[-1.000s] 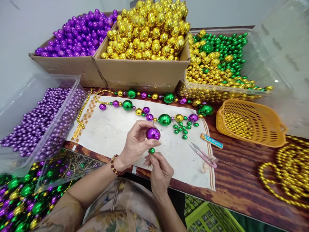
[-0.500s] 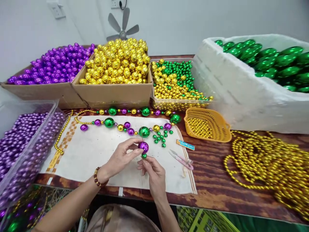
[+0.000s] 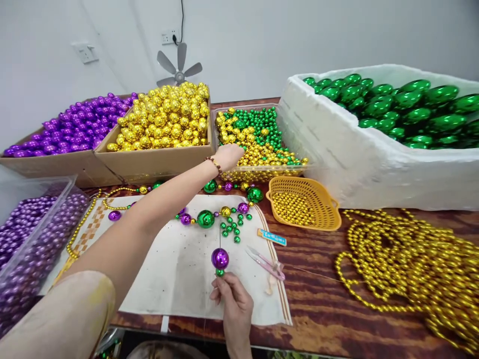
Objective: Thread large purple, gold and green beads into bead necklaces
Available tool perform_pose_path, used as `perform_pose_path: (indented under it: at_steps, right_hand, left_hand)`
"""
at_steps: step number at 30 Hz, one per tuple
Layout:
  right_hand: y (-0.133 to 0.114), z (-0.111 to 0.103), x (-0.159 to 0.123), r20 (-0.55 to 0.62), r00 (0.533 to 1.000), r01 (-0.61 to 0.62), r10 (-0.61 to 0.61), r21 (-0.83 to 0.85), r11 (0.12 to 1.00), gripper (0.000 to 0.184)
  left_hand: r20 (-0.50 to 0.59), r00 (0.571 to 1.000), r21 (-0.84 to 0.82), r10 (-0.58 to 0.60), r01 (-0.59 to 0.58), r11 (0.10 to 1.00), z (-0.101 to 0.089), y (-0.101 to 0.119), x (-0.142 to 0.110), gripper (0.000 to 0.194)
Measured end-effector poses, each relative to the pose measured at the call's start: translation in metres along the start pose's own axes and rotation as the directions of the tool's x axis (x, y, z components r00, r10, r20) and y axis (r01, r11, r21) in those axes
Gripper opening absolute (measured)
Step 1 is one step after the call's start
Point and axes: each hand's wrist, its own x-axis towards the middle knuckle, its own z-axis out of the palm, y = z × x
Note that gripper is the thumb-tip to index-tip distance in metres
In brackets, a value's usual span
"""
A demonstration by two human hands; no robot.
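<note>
Thumb and fingers [image 3: 222, 284] of the right hand [image 3: 237, 309] are pressed together, pinching a small green bead [image 3: 219, 272] at its underside; a larger purple bead [image 3: 220, 259] sits directly on it, and a thin upright wire [image 3: 220, 238] rises from the top. Both are above a white cloth [image 3: 179, 259] on the table [image 3: 314, 304]. The left hand [image 3: 229, 156] is over a clear bin [image 3: 269, 168] of gold and green beads; how its fingers stand, I cannot tell. Pink-handled snips [image 3: 267, 263] lie to the right on the cloth, loose green beads [image 3: 237, 231] beyond.
</note>
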Motion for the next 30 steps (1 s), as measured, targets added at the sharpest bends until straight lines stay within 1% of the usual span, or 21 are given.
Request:
perform_pose_path:
  at_steps: [2,3,8,10,12,15,19,24,27,30]
  right_hand:
    - [0.004,-0.003,-0.002,0.007,1.0,-0.003,0.003,0.0,1.0,0.023]
    - [0.005,-0.004,-0.003,0.015,1.0,-0.01,0.01,-0.003,1.0,0.023]
    - [0.003,-0.006,-0.004,0.051,0.998,-0.042,0.041,0.006,0.999,0.022]
    - [0.001,-0.005,-0.005,0.033,0.998,-0.047,0.047,0.014,0.999,0.021]
    - [0.0,-0.004,-0.005,0.017,0.998,-0.057,0.057,0.007,0.998,0.021]
    - [0.0,-0.002,-0.005,0.017,0.998,-0.056,0.056,-0.012,0.998,0.021]
    - [0.001,0.0,-0.005,0.016,0.999,-0.038,0.038,-0.023,0.999,0.022]
    - [0.002,0.0,-0.004,0.025,1.0,-0.013,0.014,-0.032,0.999,0.023]
    - [0.002,-0.001,-0.004,0.025,0.999,-0.02,0.021,-0.016,1.0,0.023]
    - [0.001,-0.001,-0.004,0.005,1.0,-0.022,0.022,0.002,1.0,0.023]
  left_hand:
    - [0.096,0.994,0.08,-0.057,0.05,0.996,0.002,0.0,0.017,0.037]
    - [0.121,0.99,0.098,-0.071,0.059,0.993,0.003,-0.001,0.022,0.037]
    - [0.169,0.983,0.16,-0.072,0.045,0.986,0.008,-0.008,0.031,0.041]
    - [0.166,0.984,0.174,-0.071,0.042,0.984,0.007,-0.009,0.031,0.042]
    - [0.136,0.988,0.189,-0.068,0.041,0.981,0.006,-0.011,0.029,0.044]
    - [0.112,0.992,0.199,-0.056,0.033,0.98,0.005,-0.014,0.025,0.046]
    - [0.141,0.988,0.162,-0.059,0.036,0.986,0.008,-0.014,0.024,0.041]
    - [0.146,0.989,0.122,-0.039,0.021,0.992,0.016,-0.013,0.033,0.037]
    - [0.153,0.987,0.083,-0.04,0.027,0.996,0.017,-0.014,0.037,0.034]
    - [0.1,0.994,0.042,-0.039,0.035,0.999,0.012,-0.015,0.034,0.033]
